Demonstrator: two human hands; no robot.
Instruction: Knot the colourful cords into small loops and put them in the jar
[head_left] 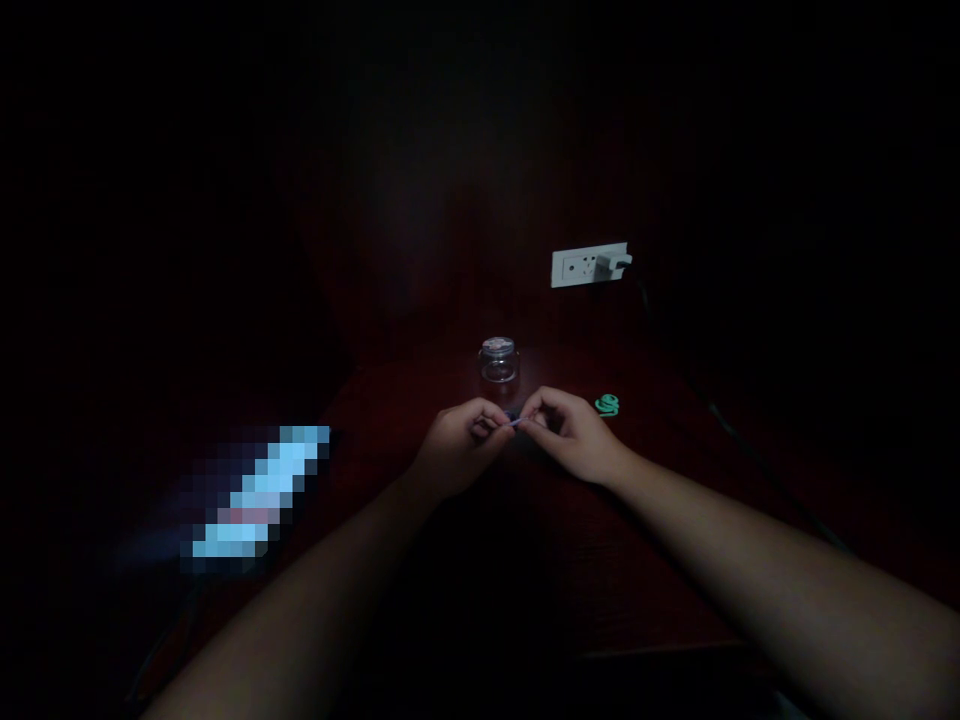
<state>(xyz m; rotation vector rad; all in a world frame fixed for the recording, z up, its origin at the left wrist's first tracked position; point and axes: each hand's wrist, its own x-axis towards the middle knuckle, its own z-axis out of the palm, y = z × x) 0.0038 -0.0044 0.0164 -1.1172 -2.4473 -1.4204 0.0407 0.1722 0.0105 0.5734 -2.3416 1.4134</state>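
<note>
My left hand and my right hand meet over the dark red table, fingertips almost touching. Between them runs a small, thin, pale strip, pinched at one end by each thumb and forefinger. Its exact kind is too small and dim to tell. Something dark shows just behind the strip, partly hidden by the fingers. A little beyond my hands stands a small clear glass jar with a lid on it. Right of my right hand lies a coiled green cord or band.
A lit, blurred-out screen is at the left. On the back wall a white socket panel has a plug in it. A dark cable runs along the right side. The table's front edge shows faintly; the surroundings are very dark.
</note>
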